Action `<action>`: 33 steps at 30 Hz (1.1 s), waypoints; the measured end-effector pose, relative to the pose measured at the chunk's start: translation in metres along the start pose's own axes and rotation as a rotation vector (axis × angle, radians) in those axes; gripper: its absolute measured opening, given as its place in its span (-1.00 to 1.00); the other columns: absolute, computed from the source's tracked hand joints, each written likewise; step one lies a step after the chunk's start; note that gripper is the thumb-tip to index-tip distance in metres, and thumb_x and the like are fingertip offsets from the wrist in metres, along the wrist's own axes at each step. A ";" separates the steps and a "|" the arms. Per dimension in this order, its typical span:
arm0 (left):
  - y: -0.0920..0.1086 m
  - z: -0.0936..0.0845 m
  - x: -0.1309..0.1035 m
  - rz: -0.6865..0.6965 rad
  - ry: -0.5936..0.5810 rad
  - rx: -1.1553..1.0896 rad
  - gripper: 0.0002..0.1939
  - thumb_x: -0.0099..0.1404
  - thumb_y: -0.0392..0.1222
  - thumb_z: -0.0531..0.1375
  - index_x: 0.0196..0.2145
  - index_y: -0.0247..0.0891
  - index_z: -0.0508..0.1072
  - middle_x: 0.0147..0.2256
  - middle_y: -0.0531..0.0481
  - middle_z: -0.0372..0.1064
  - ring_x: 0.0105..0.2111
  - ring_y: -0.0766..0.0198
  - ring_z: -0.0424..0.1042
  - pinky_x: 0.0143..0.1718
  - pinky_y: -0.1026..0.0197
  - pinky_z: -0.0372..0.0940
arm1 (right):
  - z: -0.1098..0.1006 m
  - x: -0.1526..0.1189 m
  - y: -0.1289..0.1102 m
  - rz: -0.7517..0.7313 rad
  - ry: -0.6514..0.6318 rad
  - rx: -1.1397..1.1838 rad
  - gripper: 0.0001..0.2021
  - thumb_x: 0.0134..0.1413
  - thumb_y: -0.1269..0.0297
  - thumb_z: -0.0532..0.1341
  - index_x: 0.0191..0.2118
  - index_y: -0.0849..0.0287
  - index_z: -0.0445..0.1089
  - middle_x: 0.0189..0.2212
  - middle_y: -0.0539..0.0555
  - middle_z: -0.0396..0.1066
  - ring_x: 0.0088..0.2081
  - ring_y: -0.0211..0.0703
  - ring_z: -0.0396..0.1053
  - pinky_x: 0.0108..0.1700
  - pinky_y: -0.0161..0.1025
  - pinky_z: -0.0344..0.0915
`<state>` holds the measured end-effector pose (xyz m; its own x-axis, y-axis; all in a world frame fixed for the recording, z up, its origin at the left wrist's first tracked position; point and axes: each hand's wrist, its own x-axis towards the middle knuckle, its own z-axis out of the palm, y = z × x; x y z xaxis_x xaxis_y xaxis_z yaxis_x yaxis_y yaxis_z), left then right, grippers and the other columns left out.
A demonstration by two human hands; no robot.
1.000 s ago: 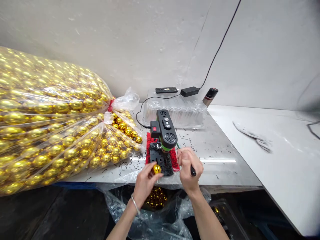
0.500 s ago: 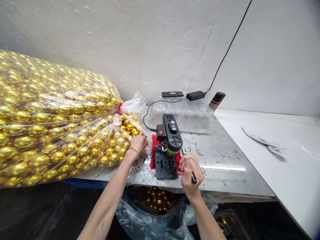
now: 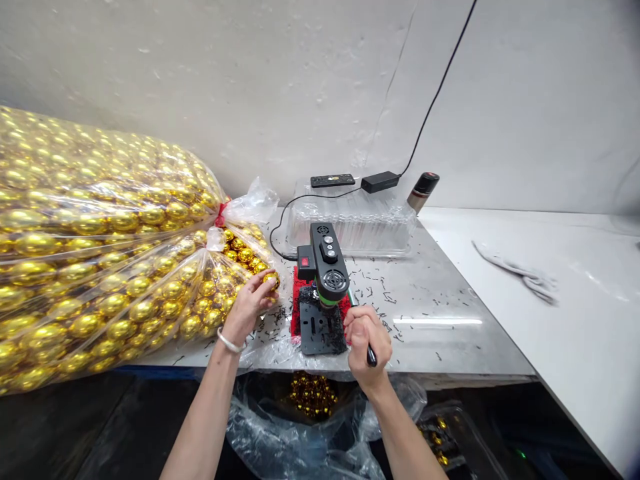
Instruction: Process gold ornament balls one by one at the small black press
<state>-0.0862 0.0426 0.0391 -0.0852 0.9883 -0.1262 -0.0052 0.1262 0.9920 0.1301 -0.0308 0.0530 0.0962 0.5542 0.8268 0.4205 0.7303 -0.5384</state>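
Note:
With fingers and thumb, my left hand (image 3: 246, 303) holds a shiny gold ball (image 3: 271, 279) at the mouth of a clear bag. My right hand (image 3: 369, 343) is wrapped around a lever handle (image 3: 371, 357) with a black end, at the right of a small black bench machine (image 3: 330, 270). The machine has round vents, buttons and a green ring below its head. Beneath the head lies a black slotted base plate (image 3: 320, 327), with nothing gold on it. The base rests on a red mat (image 3: 295, 320) strewn with black shavings.
A big clear bag (image 3: 100, 267) of gold balls fills the left. Behind the machine are a clear plastic box (image 3: 350, 230), a black power adapter (image 3: 380, 181) and a bottle (image 3: 423, 192). Grey gloves (image 3: 517, 272) lie right. Below the table edge hangs an open bag (image 3: 300, 440) of gold balls.
My left hand has drawn back and turned, and the gold ball now shows at its fingertips. The right hand keeps its grip on the lever. The whole view has shifted slightly.

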 end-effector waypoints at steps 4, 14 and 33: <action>-0.016 0.007 -0.036 -0.281 -0.042 -0.446 -0.62 0.10 -0.28 0.30 -0.09 -0.24 0.41 -0.34 0.00 0.46 -0.46 0.40 0.46 -0.44 0.38 0.38 | 0.001 -0.001 0.001 0.010 0.011 -0.003 -0.70 0.17 0.51 -0.03 -0.56 0.13 0.16 -0.62 -0.02 0.19 -0.45 -0.22 0.28 -0.47 -0.27 0.19; -0.055 0.056 -0.052 -0.252 -0.045 -0.400 -0.58 0.10 -0.06 0.33 -0.11 -0.27 0.43 -0.24 -0.08 0.51 -0.25 0.26 0.51 -0.16 0.21 0.41 | -0.005 0.019 -0.009 0.007 -0.037 -0.035 -0.71 0.18 0.53 -0.03 -0.55 0.13 0.12 -0.59 -0.02 0.20 -0.46 -0.27 0.25 -0.45 -0.27 0.16; -0.083 0.086 -0.046 0.540 0.034 0.622 -0.71 0.26 -0.10 0.22 -0.09 -0.24 0.48 -0.12 -0.13 0.49 -0.11 0.09 0.43 -0.03 0.00 0.31 | -0.010 0.011 -0.005 -0.025 -0.107 -0.043 -0.75 0.16 0.53 -0.02 -0.50 0.14 0.18 -0.59 -0.01 0.22 -0.42 -0.23 0.28 -0.41 -0.27 0.20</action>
<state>0.0034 -0.0056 -0.0378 0.0522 0.9247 0.3772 0.5971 -0.3316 0.7304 0.1379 -0.0320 0.0661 -0.0103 0.5772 0.8165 0.4604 0.7276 -0.5085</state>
